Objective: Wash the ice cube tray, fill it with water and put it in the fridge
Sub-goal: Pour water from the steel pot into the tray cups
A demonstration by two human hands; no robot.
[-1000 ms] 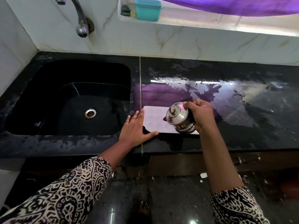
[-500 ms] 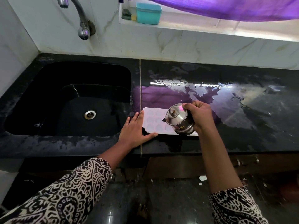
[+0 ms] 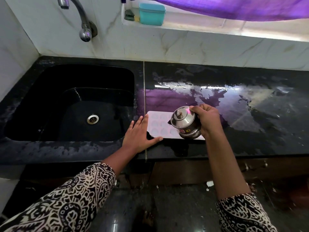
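Observation:
A pale pink ice cube tray [image 3: 158,124] lies flat on the black counter, just right of the sink. My left hand [image 3: 139,133] rests flat with straight fingers against the tray's left end and front corner. My right hand [image 3: 206,120] grips a small lidded steel kettle [image 3: 184,122] and holds it tilted to the left over the tray, spout down towards the cells. The kettle hides the tray's right part. I cannot make out any water stream.
A black sink [image 3: 75,104] with a steel drain sits to the left, under a wall tap [image 3: 83,22]. The wet black counter [image 3: 242,114] stretches right. A teal box [image 3: 152,14] stands on the window ledge beneath a purple curtain.
The kettle has shifted slightly over the tray and stays tilted. My left hand has stayed at the tray's left end.

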